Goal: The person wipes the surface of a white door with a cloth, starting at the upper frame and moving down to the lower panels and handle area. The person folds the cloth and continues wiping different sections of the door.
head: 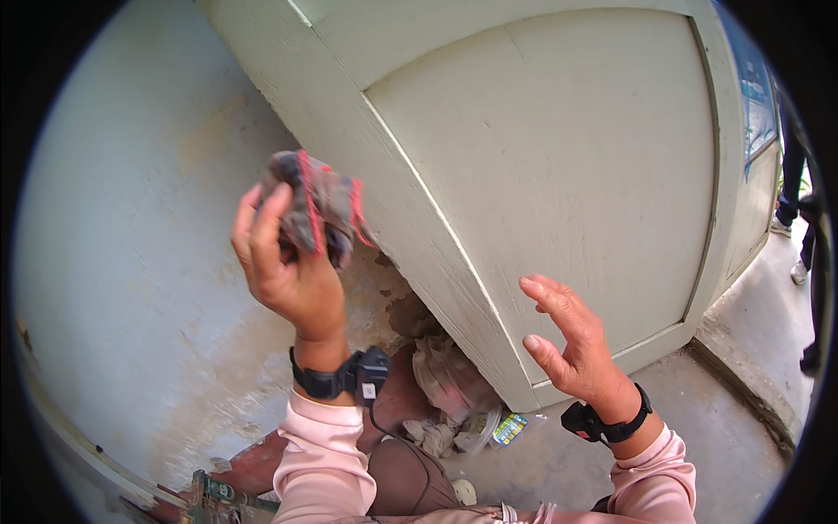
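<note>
My left hand is raised in front of the wall, fingers closed around a crumpled grey cloth with red edging. The cloth is somewhat blurred. To the right, my right hand is held up before the lower part of a pale painted wooden door, thumb and fingers apart, holding nothing. Whether its fingertips touch the door I cannot tell. Both wrists wear black straps with small devices.
Plastic bags and a clear plastic container lie on the floor by the door's lower corner. A green metal object stands at the lower left. A concrete step edge runs at right; another person's legs are beyond.
</note>
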A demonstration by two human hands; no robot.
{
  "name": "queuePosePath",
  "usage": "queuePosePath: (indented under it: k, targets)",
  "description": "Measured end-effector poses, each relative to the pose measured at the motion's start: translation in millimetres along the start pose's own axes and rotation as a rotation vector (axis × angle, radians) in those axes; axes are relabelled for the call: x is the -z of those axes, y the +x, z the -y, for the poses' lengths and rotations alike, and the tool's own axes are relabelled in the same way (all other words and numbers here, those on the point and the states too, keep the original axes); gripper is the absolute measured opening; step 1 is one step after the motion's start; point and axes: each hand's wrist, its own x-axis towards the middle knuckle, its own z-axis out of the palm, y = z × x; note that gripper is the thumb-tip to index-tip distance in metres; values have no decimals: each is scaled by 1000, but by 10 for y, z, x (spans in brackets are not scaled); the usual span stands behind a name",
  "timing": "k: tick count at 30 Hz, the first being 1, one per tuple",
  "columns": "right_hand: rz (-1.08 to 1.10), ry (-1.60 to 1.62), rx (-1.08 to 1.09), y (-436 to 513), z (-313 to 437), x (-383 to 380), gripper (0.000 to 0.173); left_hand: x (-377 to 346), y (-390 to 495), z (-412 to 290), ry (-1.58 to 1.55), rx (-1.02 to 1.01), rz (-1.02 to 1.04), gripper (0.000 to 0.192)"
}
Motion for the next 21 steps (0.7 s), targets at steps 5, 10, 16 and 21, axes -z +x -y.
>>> queuePosePath:
  k: [5,10,16,21]
  targets:
    - [-42,-46,-27,-27,-111,-10,39,-251,689,287,219,-156,-37,38]
    - [-76,-38,-47,-43,-216,-13,36,-337,910,260,262,-47,209,40]
    - [-96,-24,-56,-65,-295,20,34,-401,688,157,377,-240,351,44]
    - [-100,-51,-60,-71,-317,68,32,-541,489,163,404,-215,372,51]
